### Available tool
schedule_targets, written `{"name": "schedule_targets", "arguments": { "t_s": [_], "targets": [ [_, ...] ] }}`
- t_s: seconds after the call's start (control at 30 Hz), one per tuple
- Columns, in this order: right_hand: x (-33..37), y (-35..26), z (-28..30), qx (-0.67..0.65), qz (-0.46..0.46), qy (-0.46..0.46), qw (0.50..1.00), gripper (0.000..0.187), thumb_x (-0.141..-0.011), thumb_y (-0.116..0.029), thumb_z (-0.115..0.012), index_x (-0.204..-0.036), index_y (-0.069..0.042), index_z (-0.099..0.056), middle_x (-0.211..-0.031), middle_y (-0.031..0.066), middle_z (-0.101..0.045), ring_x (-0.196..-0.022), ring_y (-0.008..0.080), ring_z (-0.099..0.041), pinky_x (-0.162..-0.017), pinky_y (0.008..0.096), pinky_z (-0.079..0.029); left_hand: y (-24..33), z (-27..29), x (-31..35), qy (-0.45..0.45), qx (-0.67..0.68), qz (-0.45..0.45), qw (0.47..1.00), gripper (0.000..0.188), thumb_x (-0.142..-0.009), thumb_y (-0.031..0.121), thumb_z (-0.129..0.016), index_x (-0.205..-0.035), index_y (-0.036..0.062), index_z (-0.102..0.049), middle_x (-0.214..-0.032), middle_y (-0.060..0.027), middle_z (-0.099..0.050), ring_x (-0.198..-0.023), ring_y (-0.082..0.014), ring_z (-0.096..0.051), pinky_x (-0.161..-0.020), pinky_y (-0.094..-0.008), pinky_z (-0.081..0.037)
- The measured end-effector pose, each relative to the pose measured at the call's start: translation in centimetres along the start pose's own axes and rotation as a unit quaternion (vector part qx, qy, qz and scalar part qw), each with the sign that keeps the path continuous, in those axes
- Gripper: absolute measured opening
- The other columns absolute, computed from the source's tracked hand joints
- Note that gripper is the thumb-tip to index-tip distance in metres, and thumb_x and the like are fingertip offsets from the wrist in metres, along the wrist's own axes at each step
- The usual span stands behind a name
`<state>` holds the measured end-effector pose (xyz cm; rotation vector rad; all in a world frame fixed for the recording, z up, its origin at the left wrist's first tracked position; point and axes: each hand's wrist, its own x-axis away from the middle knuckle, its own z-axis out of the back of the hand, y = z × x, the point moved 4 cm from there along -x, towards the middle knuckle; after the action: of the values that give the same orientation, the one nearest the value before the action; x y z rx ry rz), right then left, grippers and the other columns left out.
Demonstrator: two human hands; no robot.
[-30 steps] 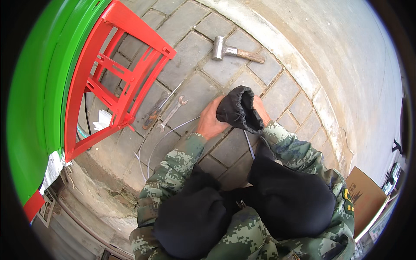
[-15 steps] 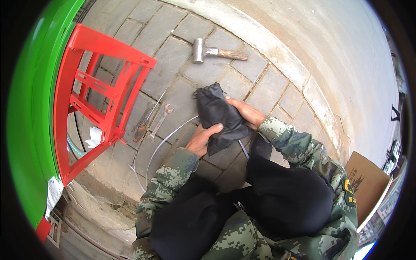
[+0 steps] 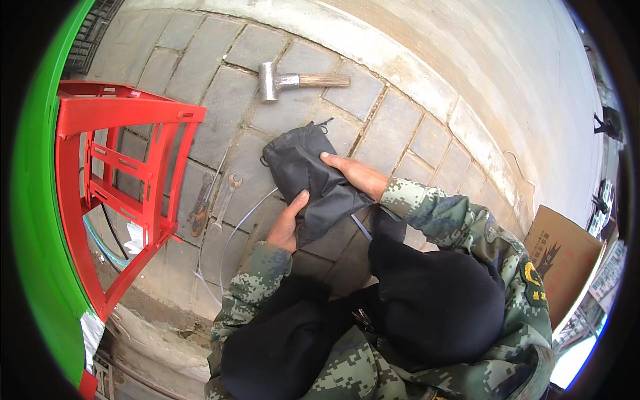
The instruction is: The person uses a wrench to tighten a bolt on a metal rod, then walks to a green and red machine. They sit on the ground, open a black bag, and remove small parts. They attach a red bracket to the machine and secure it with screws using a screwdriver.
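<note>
Between my two hands I hold a black cloth drawstring bag (image 3: 303,163) above the stone paving. My left hand (image 3: 287,223) grips its near left side, thumb on top and the other fingers hidden beneath. On the bag's right side lies the thumb of my right hand (image 3: 360,175), with the fingers tucked under the cloth. Drawstring loops stick out at the far end of the bag. What is inside, if anything, does not show. A thin pale cable (image 3: 248,215) runs on the ground behind and below the bag.
A hammer (image 3: 268,83) with a wooden handle lies beyond the bag. Left of the bag are an open-ended wrench (image 3: 227,200) and pliers (image 3: 201,212). A red metal frame (image 3: 127,120) adjoins a green panel (image 3: 40,200). A cardboard box (image 3: 563,257) stands at the right.
The bag now lies flatter and more spread out between my hands, its far end turned toward the left. The whole view has shifted, so the ground items appear further left.
</note>
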<state>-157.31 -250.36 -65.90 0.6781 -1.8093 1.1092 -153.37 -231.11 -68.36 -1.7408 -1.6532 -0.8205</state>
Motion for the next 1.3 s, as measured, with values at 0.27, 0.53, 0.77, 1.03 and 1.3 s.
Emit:
{"name": "schedule_targets", "arguments": {
  "t_s": [0.27, 0.53, 0.77, 1.03, 1.3],
  "targets": [
    [-0.9, 0.8, 0.2, -0.108, -0.025, 0.007, 0.994, 0.064, -0.103, -0.050, -0.053, -0.135, 0.005, -0.058, -0.130, 0.0185, -0.066, -0.107, 0.0253, -0.070, -0.092, 0.0343, -0.058, 1.8, -1.2, -0.5, -0.001, -0.079, -0.043, 0.996, 0.051, -0.102, 0.034, -0.063, -0.138, -0.0009, -0.054, -0.128, -0.0145, -0.067, -0.109, -0.0225, -0.070, -0.092, -0.0382, -0.059],
    [-0.1, -1.8, 1.3, -0.219, 0.003, -0.033, 0.975, 0.056, -0.104, -0.047, -0.052, -0.133, 0.000, -0.061, -0.118, 0.0148, -0.072, -0.094, 0.0220, -0.075, -0.083, 0.0310, -0.063, 3.5, -5.5, 0.4, -0.099, 0.041, -0.047, 0.993, 0.043, -0.103, 0.027, -0.064, -0.133, -0.0037, -0.057, -0.122, -0.0137, -0.069, -0.106, -0.0207, -0.071, -0.091, -0.0348, -0.060],
    [0.1, -3.8, 1.5, -0.232, 0.031, -0.059, 0.971, 0.055, -0.104, -0.045, -0.052, -0.136, -0.001, -0.058, -0.122, 0.0136, -0.071, -0.096, 0.0228, -0.075, -0.084, 0.0339, -0.064, 3.6, -5.5, -2.0, -0.075, 0.090, -0.044, 0.992, 0.038, -0.101, 0.023, -0.067, -0.129, -0.0023, -0.060, -0.120, -0.0138, -0.069, -0.105, -0.0212, -0.071, -0.090, -0.0346, -0.061],
    [2.0, -4.2, 2.1, -0.264, 0.026, -0.043, 0.963, 0.051, -0.103, -0.041, -0.057, -0.132, 0.000, -0.059, -0.120, 0.0145, -0.072, -0.096, 0.0233, -0.075, -0.088, 0.0341, -0.063, 2.3, -6.3, -2.0, -0.096, 0.097, -0.071, 0.988, 0.041, -0.104, 0.033, -0.062, -0.131, 0.0024, -0.059, -0.128, -0.0090, -0.067, -0.115, -0.0203, -0.065, -0.101, -0.0357, -0.053],
    [3.7, -4.9, 0.9, -0.235, 0.008, -0.072, 0.969, 0.032, -0.096, -0.021, -0.072, -0.117, 0.003, -0.067, -0.108, 0.0122, -0.075, -0.092, 0.0196, -0.074, -0.084, 0.0332, -0.061, 1.8, -6.2, 0.7, -0.011, 0.114, -0.074, 0.991, 0.041, -0.101, 0.041, -0.065, -0.129, 0.0106, -0.060, -0.121, -0.0037, -0.067, -0.111, -0.0163, -0.064, -0.095, -0.0353, -0.054]
  ]
}}
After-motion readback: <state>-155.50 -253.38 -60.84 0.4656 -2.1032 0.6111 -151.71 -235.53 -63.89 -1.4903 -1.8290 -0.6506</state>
